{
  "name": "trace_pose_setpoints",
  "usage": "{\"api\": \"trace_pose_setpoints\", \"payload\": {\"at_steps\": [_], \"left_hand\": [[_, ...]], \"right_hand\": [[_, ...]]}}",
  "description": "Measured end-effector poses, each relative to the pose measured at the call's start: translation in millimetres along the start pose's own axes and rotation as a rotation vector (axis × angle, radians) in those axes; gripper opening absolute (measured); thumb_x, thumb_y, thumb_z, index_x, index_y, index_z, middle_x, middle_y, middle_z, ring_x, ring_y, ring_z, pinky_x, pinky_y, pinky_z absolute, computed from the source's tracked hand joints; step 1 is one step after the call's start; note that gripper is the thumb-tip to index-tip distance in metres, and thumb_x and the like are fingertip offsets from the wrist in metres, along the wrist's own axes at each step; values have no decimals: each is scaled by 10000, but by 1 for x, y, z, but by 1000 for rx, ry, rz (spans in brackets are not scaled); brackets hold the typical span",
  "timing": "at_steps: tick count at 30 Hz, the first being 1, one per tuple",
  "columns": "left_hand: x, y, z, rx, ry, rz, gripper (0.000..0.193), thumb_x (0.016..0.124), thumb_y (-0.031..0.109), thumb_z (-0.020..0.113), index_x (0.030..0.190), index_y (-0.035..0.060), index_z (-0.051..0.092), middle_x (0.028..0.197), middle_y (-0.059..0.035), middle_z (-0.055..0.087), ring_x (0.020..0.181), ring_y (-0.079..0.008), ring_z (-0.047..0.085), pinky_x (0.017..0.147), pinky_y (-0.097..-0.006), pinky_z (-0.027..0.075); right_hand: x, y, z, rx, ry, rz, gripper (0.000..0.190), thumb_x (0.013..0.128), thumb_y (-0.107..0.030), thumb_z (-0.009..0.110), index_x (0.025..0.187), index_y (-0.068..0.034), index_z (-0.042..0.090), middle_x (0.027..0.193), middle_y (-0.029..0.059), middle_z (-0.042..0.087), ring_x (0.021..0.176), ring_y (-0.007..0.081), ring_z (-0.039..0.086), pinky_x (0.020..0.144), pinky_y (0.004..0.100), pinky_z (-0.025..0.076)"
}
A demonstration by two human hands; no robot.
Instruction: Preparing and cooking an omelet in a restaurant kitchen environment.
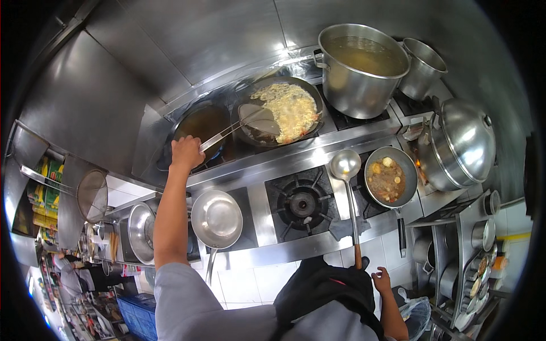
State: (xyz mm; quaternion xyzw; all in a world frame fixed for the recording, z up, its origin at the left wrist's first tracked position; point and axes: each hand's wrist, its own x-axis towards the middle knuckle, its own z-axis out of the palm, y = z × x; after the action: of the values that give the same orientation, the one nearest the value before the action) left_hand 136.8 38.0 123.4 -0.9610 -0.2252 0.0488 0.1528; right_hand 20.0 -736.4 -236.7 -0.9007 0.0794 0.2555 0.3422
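My left hand (187,152) is closed round the metal handle of a wire-mesh skimmer (259,118). The skimmer's round mesh lies in a dark wok, at the left edge of a bubbling yellow egg-like mass (294,111). Below my left hand and to its right, a blue flame burns under a second dark pan of brown liquid (200,123). My right hand (381,279) hangs low at my side by the black apron, its fingers loosely bent, with nothing seen in it. Near it stands the wooden handle of a long metal ladle (346,164), resting on the stove front.
A large stockpot (354,93) of liquid stands behind, right of the wok. A frying pan (394,204) of brown food and a domed steel pot (465,145) stand at right. An empty steel pan (216,219) sits left of a bare burner (302,204). A co-worker (70,275) stands far left.
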Motion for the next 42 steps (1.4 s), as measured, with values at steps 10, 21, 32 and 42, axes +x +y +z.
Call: {"api": "trace_pose_setpoints", "payload": {"at_steps": [10,21,32,42], "left_hand": [[-18,28,17,-217,116,-114,299,803,203,651,1044,88,516,880,-220,687,865,-424,675,783,-534,529],[-19,-15,8,-105,419,-155,204,844,124,610,1007,154,491,830,-120,693,795,-357,682,693,-499,519],[-13,22,39,-1007,139,-194,323,975,300,557,1112,26,662,965,-156,696,904,-240,650,818,-365,487],[1,162,78,-1526,-28,-562,228,1000,214,422,1124,82,561,603,-10,423,427,-125,391,361,-307,280]], "right_hand": [[-69,72,-7,485,-67,709,241,853,-166,610,1076,-116,533,843,60,568,730,240,595,668,439,507],[-66,56,-8,563,-70,627,198,853,-179,571,1045,-129,573,845,36,576,720,206,608,620,373,512],[-49,50,-15,610,-57,595,162,885,-202,546,1031,-143,582,862,18,590,714,178,586,620,365,508],[-71,73,-23,659,-52,623,192,910,-245,517,1057,-137,576,881,39,587,772,201,580,671,418,504]]}}
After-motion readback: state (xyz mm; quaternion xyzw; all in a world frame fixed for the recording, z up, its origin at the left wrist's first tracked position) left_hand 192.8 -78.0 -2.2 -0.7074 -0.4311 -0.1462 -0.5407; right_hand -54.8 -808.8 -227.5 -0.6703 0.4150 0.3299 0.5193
